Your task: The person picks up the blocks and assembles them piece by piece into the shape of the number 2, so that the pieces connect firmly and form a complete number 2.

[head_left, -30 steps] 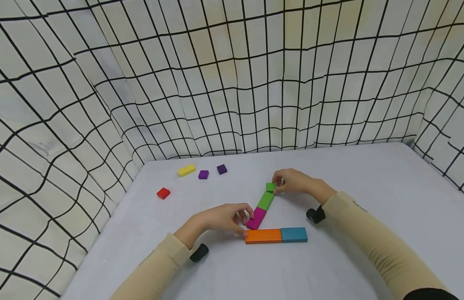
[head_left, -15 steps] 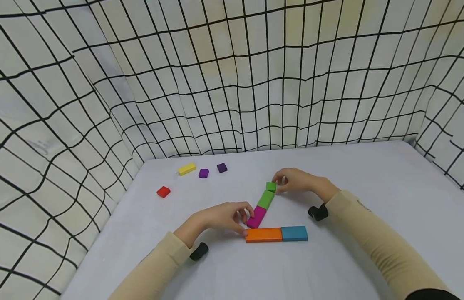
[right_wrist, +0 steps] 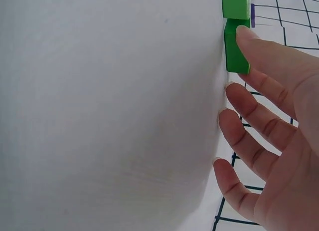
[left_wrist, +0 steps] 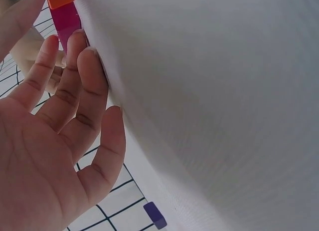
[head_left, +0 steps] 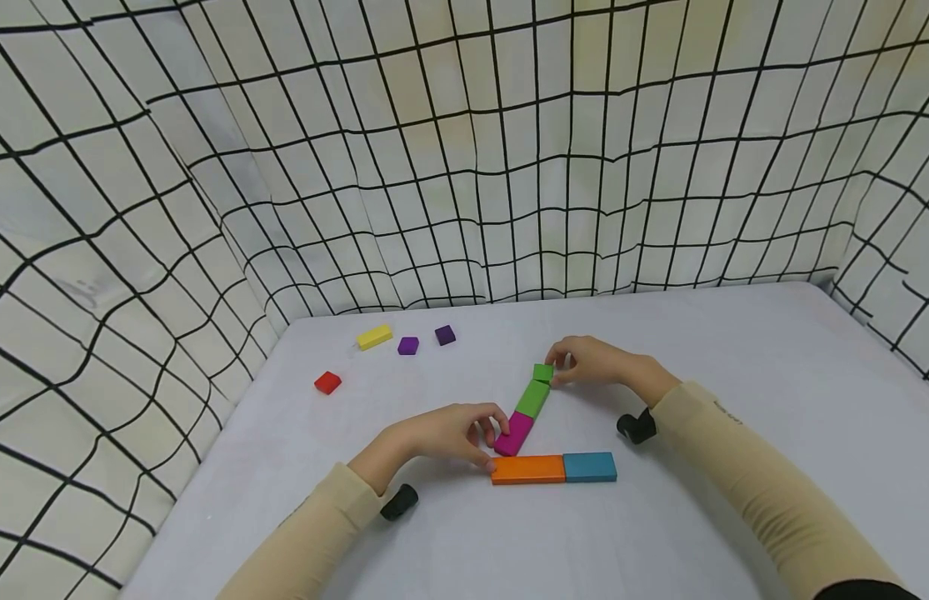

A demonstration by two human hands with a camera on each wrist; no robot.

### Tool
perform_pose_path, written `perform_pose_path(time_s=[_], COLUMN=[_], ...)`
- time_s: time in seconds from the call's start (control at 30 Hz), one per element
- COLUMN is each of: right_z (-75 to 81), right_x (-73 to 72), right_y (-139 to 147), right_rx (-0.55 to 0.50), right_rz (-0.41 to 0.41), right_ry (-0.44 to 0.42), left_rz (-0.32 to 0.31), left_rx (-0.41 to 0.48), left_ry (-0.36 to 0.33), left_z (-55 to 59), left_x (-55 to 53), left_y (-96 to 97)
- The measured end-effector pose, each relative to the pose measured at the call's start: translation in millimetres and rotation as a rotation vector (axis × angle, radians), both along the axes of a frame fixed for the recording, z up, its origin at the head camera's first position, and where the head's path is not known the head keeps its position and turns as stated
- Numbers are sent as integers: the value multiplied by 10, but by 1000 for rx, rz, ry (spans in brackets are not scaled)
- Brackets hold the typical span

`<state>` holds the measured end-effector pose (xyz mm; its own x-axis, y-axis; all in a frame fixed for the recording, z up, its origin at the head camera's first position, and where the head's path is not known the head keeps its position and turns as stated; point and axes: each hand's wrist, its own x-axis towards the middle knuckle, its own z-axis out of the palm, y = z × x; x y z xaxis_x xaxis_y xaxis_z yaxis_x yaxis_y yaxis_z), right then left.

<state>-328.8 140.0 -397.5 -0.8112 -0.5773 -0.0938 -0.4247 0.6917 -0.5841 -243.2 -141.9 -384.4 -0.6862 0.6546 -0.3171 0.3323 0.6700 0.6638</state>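
Observation:
My right hand (head_left: 595, 363) pinches a small green block (head_left: 542, 372) between thumb and forefinger; in the right wrist view the thumb lies against this green block (right_wrist: 237, 49). A longer green block (head_left: 533, 399) and a magenta block (head_left: 514, 434) continue from it in a slanted line. My left hand (head_left: 449, 433) rests beside the magenta block with its fingertips, its thumb at the left end of an orange block (head_left: 527, 469). In the left wrist view its fingers (left_wrist: 92, 91) are loosely bent. A blue block (head_left: 589, 467) lies end to end with the orange one.
Toward the back left lie a yellow block (head_left: 374, 337), a purple block (head_left: 407, 346), a dark purple block (head_left: 445, 335) and a red block (head_left: 327, 382). Black-lined white netting (head_left: 464, 167) rises behind the white table (head_left: 696, 333) and at both sides.

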Motion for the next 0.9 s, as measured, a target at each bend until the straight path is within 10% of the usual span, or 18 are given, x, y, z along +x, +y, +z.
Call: perform_pose_path(time_s=[0.9], right_z=[21], right_x=[15], right_y=[15], right_rx=[2], right_rz=[28], right_ry=[3], left_rz=[2], left_rx=[0], left_ry=[-1], left_z=[-8], left_x=[3], left_y=[-11])
